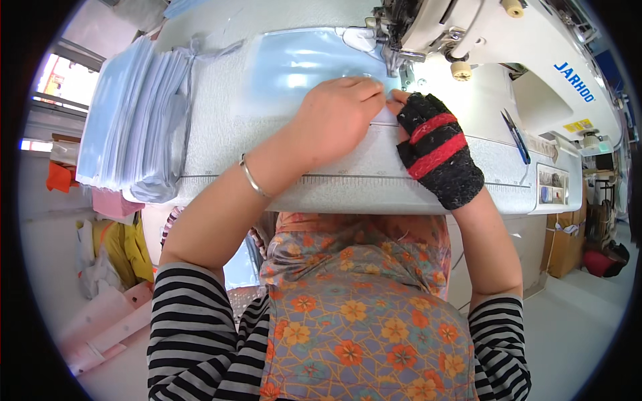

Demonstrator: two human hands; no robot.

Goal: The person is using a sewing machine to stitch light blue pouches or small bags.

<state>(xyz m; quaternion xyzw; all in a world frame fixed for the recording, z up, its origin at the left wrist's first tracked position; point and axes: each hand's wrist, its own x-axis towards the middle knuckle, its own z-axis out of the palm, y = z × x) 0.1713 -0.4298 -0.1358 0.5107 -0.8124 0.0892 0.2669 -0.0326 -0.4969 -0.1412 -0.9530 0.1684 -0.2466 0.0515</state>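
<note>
A glossy light blue plastic sheet lies flat on the sewing machine's white bed, its right edge close to the needle and presser foot. My left hand, bare with a bangle at the wrist, is closed at the sheet's near right corner. Right beside it is my right hand, in a black fingerless glove with red stripes. Its bare fingertips are pinched at the same corner, almost touching the left fingers. Exactly how the fingers grip the edge is partly hidden by the knuckles.
A thick stack of light blue pieces, tied with a strip, stands at the bed's left. The sewing machine head overhangs the upper right. Dark thread snips lie on the right of the bed, near a small compartment tray.
</note>
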